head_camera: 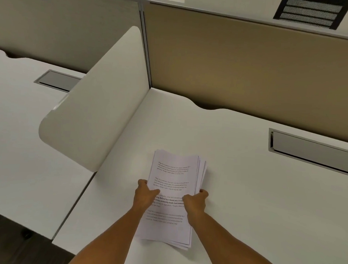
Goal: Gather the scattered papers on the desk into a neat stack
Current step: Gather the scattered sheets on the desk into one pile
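Nearest, two bare forearms reach forward from the bottom edge, and between them sits the sheaf of white printed paper sheets (172, 194), lying on the smooth white desk top (246, 196) roughly in the middle of the view. Left hand (144, 194) grips the sheaf's left edge, thumb laid over the top page and the other fingers curled beneath; right hand (195, 200) does the same on the right edge, thumb on top, fingers wrapped under and mostly hidden. Sheets are gathered but not squared: several edges fan out along the right side and at the near corner. Blocks of black text run across the top page. Further off to the right, a grey rectangular cable tray lid (313, 151) is set into the desk. To the left stands a cream rounded divider panel (93, 115), separating this desk from the neighbouring one. Behind, a tan fabric partition wall (253, 65) closes off the back
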Demonstrator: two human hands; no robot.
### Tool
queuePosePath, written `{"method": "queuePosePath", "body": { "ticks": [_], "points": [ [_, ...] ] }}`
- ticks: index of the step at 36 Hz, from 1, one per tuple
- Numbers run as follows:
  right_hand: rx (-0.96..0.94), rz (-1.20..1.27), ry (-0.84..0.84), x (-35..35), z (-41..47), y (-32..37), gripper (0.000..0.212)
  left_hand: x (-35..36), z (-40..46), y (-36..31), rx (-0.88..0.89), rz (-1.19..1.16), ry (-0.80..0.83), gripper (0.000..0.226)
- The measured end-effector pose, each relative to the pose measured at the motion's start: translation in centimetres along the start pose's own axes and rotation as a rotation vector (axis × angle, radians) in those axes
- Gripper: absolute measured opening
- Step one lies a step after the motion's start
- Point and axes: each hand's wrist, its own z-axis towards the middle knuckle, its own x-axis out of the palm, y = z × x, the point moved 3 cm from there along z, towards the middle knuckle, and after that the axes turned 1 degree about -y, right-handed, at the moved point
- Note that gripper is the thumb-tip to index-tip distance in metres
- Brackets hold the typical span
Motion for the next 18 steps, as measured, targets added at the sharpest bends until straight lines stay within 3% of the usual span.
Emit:
{"method": "queuePosePath", "body": {
  "ticks": [6,14,18],
  "points": [
    [-0.036,0.064,0.042,-1.3,-1.1,0.3,0.043,-0.1,-1.4,-0.2,0.119,-0.084,-0.065,0.046],
    [-0.132,0.175,0.100,-4.7,-2.0,2.4,0.043,-0.6,-3.2,-2.3,0.258,-0.265,0.027,0.026],
    [-0.208,0.205,0.112,-7.5,-3.0,3.7,0.038,0.1,-4.4,-4.4,0.307,-0.326,0.168,0.035]
  ]
}}
